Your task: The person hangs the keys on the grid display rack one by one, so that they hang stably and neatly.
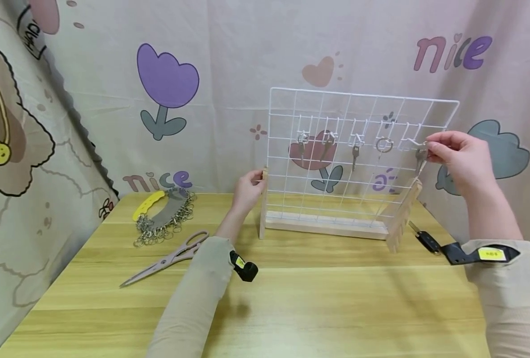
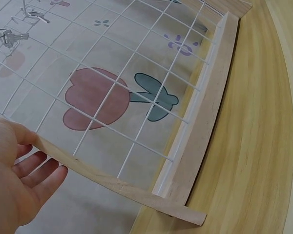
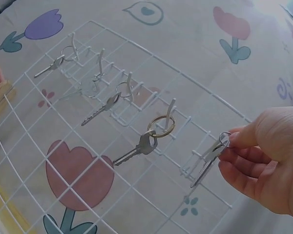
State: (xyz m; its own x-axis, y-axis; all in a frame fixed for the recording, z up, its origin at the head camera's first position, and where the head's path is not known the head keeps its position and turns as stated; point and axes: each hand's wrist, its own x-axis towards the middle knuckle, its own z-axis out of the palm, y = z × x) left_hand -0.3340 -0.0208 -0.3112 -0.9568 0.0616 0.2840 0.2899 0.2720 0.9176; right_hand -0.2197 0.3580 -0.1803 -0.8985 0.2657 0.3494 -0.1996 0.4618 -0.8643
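Note:
A white wire grid rack (image 1: 363, 94) stands upright between wooden supports. My left hand (image 1: 249, 189) grips its left wooden post (image 2: 102, 179), thumb on one side and fingers on the other. At the rightmost hook, my right hand (image 1: 464, 156) pinches a small metal key ring (image 3: 224, 139) between thumb and fingertips. From that ring hangs a key (image 3: 205, 168), close against the wire hook. Further left, more keys hang on rings from white hooks: a key on a brass-coloured ring (image 3: 145, 145), another key (image 3: 101, 108) and a key at the far end (image 3: 50, 67).
Scissors (image 1: 170, 260) lie on the left of the wooden table (image 1: 336, 308). Behind them is a yellow strip (image 1: 148, 204) beside a grey curved piece (image 1: 168, 211) fringed with small metal rings. A black car key (image 1: 427, 242) lies right of the rack. Patterned curtain (image 1: 242, 59) hangs behind.

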